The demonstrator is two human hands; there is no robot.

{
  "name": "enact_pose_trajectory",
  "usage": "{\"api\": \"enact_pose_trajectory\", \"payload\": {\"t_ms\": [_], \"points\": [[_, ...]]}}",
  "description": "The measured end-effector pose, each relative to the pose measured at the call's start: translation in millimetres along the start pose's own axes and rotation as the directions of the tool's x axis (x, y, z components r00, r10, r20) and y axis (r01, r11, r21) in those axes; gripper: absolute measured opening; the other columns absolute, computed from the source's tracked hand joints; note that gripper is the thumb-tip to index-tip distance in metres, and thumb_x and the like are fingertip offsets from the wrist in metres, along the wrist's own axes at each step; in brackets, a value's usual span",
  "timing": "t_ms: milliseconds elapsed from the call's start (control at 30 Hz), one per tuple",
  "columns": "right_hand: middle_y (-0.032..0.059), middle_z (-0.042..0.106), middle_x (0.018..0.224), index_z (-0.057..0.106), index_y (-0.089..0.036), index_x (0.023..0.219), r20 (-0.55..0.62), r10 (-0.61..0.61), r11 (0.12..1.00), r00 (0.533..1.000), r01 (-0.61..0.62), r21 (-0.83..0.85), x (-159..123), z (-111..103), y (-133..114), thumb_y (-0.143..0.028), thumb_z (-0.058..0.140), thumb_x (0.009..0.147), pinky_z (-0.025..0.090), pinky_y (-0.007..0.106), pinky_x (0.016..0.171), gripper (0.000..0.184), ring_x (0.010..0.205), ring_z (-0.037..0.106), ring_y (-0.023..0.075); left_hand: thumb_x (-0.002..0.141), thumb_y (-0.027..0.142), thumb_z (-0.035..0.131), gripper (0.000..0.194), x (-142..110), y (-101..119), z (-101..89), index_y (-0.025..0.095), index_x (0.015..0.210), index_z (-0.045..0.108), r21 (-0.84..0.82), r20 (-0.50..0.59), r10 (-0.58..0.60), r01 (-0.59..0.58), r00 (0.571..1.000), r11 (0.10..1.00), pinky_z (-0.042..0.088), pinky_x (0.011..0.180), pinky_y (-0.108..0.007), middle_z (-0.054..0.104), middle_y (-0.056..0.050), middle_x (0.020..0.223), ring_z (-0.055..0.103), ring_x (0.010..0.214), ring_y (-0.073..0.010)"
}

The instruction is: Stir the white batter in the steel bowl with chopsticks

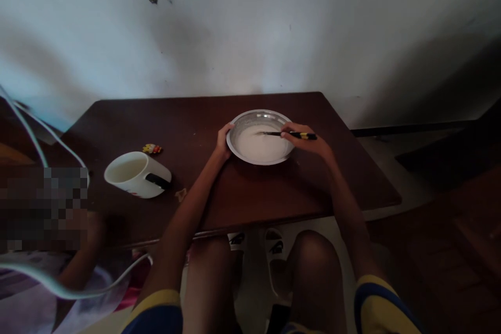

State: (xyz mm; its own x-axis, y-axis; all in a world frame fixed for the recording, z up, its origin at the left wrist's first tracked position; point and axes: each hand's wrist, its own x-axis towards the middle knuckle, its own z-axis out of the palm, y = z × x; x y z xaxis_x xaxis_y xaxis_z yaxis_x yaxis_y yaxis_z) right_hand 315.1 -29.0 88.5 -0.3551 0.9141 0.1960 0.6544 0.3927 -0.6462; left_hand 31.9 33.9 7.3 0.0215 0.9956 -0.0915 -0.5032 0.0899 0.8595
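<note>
A round metal bowl (260, 162) with a pale, creamy liquid (256, 147) in it stands on a dark brown table. My left hand (224, 138) grips its left rim, thumb along the edge. In my right hand (303, 135), closed over the bowl's right side, is a slim black utensil with yellow marks (311, 136). Its thin end points left and dips into the liquid; whether it is a fork or chopsticks I cannot make out.
A white mug (135, 180) with a black handle stands on the table (250, 193) at left, a small colourful figure (152, 148) behind it. Another person (84, 250) sits at the left, near white cables (47, 284). A wall (250, 36) rises behind the table.
</note>
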Motion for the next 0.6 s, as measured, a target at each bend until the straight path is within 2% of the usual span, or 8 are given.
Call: {"api": "enact_pose_trajectory", "payload": {"t_ms": [67,133,200,267,367,433,500,600], "points": [[0.0056,0.078,0.093,0.067,-0.024,0.091,-0.03,0.056,0.998,0.998,-0.055,0.018,-4.7,-14.9,6.8,-0.04,0.061,0.094,0.051,0.037,0.081,0.017,0.088,0.068,0.0237,0.067,0.04,0.077,0.023,0.1,-0.6,-0.3,0.022,0.08,0.071,0.006,-0.004,-0.013,0.013,1.0,1.0,0.062,0.092,-0.047,0.077,-0.009,0.081,0.076,0.11,-0.0402],[0.0055,0.077,0.085,0.067,-0.024,0.088,0.068,0.054,0.995,0.996,-0.059,0.077,-8.4,-25.0,6.3,-0.044,0.062,0.094,0.051,0.036,0.079,0.021,0.085,0.068,0.0237,0.067,0.042,0.077,0.024,0.5,-1.7,-0.8,0.022,0.079,0.07,0.016,-0.02,-0.02,0.02,1.0,1.0,0.062,0.09,-0.047,0.077,-0.009,0.08,0.076,0.109,-0.0406],[0.0064,0.078,0.087,0.069,-0.023,0.091,0.198,-0.011,0.991,0.98,-0.016,0.134,-7.6,-21.3,-0.8,-0.049,0.062,0.095,0.052,0.037,0.082,0.028,0.088,0.069,0.024,0.066,0.041,0.076,0.024,0.5,-2.4,-0.8,0.022,0.08,0.069,0.024,-0.039,-0.014,0.015,0.999,1.0,0.062,0.088,-0.045,0.076,-0.008,0.078,0.076,0.107,-0.0394],[0.0075,0.08,0.099,0.071,-0.023,0.098,0.249,-0.077,0.989,0.965,0.042,0.144,-2.4,-6.8,-8.0,-0.052,0.062,0.096,0.052,0.037,0.086,0.031,0.095,0.07,0.0242,0.065,0.04,0.075,0.024,0.3,-2.3,-0.2,0.022,0.08,0.07,0.027,-0.044,-0.003,0.004,0.999,1.0,0.062,0.087,-0.044,0.076,-0.007,0.078,0.076,0.106,-0.0381],[0.0067,0.081,0.107,0.071,-0.024,0.104,0.143,-0.045,0.997,0.989,0.036,0.066,4.5,7.8,-5.7,-0.045,0.061,0.095,0.052,0.037,0.088,0.025,0.1,0.071,0.0248,0.065,0.04,0.074,0.025,0.0,-1.4,0.6,0.022,0.081,0.07,0.012,-0.028,0.0,0.0,1.0,1.0,0.063,0.089,-0.045,0.077,-0.008,0.08,0.076,0.108,-0.0389],[0.0059,0.081,0.102,0.069,-0.025,0.1,0.018,0.018,1.0,1.0,-0.018,0.022,2.9,0.7,3.2,-0.039,0.061,0.094,0.052,0.037,0.086,0.018,0.096,0.071,0.0247,0.066,0.041,0.075,0.025,0.4,-1.2,0.2,0.022,0.08,0.069,0.008,-0.02,-0.008,0.008,1.0,1.0,0.063,0.09,-0.047,0.078,-0.009,0.081,0.076,0.11,-0.0403],[0.0056,0.081,0.094,0.069,-0.024,0.094,-0.004,0.036,0.999,0.999,-0.036,0.022,-2.8,-14.1,10.0,-0.039,0.061,0.094,0.052,0.037,0.082,0.016,0.089,0.07,0.0238,0.066,0.04,0.076,0.024,1.2,-1.7,-1.1,0.022,0.08,0.069,0.011,-0.022,-0.015,0.015,1.0,1.0,0.063,0.09,-0.047,0.077,-0.009,0.08,0.076,0.11,-0.0406],[0.0059,0.079,0.087,0.071,-0.023,0.094,0.193,-0.02,0.995,0.981,0.0,0.101,-8.3,-23.0,5.0,-0.047,0.062,0.095,0.052,0.036,0.08,0.026,0.086,0.07,0.0234,0.067,0.039,0.076,0.022,2.5,-3.0,-3.0,0.022,0.079,0.07,0.007,-0.026,-0.017,0.018,1.0,1.0,0.063,0.09,-0.045,0.077,-0.008,0.078,0.077,0.107,-0.0392]]}}
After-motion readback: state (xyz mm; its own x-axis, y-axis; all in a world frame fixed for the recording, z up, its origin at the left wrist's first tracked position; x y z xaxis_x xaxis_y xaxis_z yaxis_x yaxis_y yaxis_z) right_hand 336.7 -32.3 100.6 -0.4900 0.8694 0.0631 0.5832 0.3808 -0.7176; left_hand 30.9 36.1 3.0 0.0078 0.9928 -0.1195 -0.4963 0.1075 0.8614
